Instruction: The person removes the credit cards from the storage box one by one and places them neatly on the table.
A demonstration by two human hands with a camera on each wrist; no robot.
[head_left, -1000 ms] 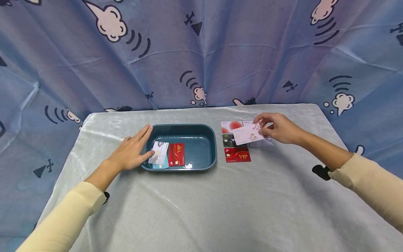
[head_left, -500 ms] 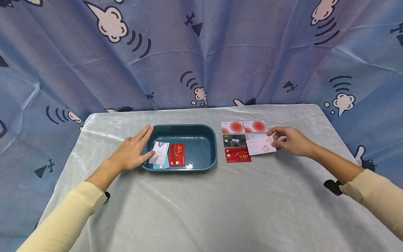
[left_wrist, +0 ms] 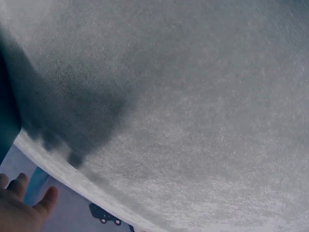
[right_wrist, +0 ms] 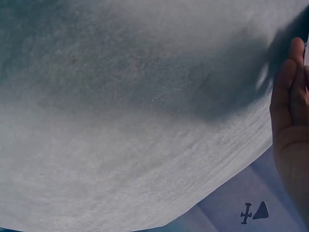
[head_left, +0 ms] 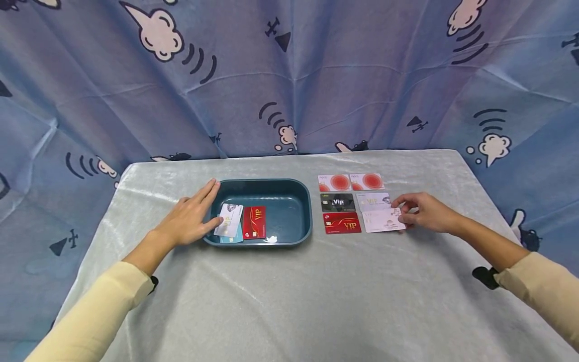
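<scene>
My right hand [head_left: 425,212] pinches the right edge of a pale pink VIP card [head_left: 380,221] in the head view. That card lies low over the cloth, beside a red VIP card [head_left: 342,223] and just below a silvery-lilac VIP card [head_left: 373,200]. A black Vip card [head_left: 338,202] and two white cards with red circles, one left [head_left: 333,183] and one right [head_left: 367,181], complete the group. On the left, my left hand [head_left: 190,217] rests with straight fingers along the rim of a dark teal tray [head_left: 287,211], thumb over its near-left edge.
Inside the tray lie a white card [head_left: 228,219], a light blue card [head_left: 232,238] partly under it, and a red VIP card [head_left: 254,222]. A pale grey cloth [head_left: 289,301] covers the table. Behind hangs a blue-purple patterned curtain [head_left: 253,75].
My right hand has carried the pale pink card right and toward me, from over the upper cards down beside the red one, uncovering the others. The left hand stays on the tray.
</scene>
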